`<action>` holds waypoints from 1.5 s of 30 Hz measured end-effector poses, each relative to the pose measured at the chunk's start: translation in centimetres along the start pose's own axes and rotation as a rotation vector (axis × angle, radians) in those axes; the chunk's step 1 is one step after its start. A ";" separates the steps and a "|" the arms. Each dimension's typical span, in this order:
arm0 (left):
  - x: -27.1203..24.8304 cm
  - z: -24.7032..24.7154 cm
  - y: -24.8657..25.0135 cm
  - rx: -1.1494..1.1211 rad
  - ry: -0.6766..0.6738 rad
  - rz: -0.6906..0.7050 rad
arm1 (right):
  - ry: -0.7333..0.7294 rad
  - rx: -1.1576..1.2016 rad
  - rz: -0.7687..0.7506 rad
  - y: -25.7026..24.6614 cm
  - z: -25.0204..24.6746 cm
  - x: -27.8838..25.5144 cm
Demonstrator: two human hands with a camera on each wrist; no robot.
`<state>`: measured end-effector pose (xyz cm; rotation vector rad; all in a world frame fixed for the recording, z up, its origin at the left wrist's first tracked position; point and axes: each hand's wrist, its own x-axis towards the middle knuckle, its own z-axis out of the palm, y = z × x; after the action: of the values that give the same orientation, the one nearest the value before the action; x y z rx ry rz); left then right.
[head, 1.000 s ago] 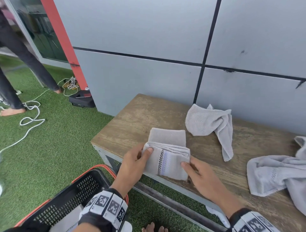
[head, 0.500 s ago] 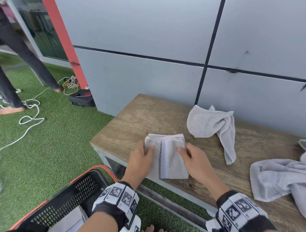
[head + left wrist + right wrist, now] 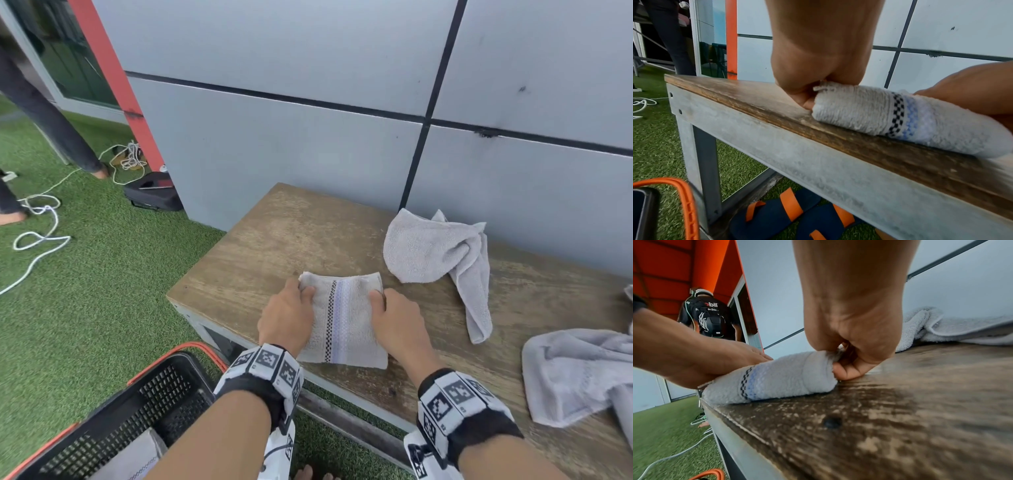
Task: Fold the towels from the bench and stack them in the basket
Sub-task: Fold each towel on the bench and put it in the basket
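At the near edge of the bench (image 3: pixel 260 246), both hands are on the folded towel (image 3: pixel 346 322): the left hand (image 3: pixel 286 317) pinches its left side, thumb on top and fingers (image 3: pixel 807 104) tucked under, and the right hand (image 3: pixel 397 323) pinches the right side the same way. The left wrist view shows what the head view cannot, fingertips curled beneath the thick fold, the checked and blue stripe wrapping round the front. The right wrist view catches the right thumb pressed on the top layer and a finger (image 3: pixel 846 371) wedged under the edge against the wood. Towel flat on the bench, close to the front rim. Beyond it, a crumpled towel (image 3: pixel 435 253) lies near the wall, and a second loose towel (image 3: pixel 579 373) sprawls off to the right. Down left on the grass sits the basket (image 3: pixel 113 421), black with an orange rim, a folded towel already inside (image 3: pixel 133 459). Only the left wrist view finds the sandals (image 3: pixel 789 216), blue with orange straps, under the bench. White cable (image 3: pixel 37 240) trails across the grass; another person's legs (image 3: pixel 44 113) stand far left.
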<state>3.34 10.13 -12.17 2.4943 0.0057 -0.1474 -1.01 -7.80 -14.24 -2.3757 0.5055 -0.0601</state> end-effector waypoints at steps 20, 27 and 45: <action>0.2 -0.8 -0.1 -0.049 0.257 0.026 | 0.259 -0.187 -0.078 -1.9 -0.6 -1.0; -1.6 2.5 -2.3 0.274 -0.082 0.437 | -0.064 -0.437 -0.443 -1.8 2.5 -1.8; -2.2 1.2 -3.4 -0.031 -0.102 0.091 | -0.181 -0.780 -0.229 -4.6 0.3 -0.9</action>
<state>0.85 12.25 -14.89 2.4483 -0.1467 -0.2348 -0.21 -4.14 -11.44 -3.1502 0.1728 0.2986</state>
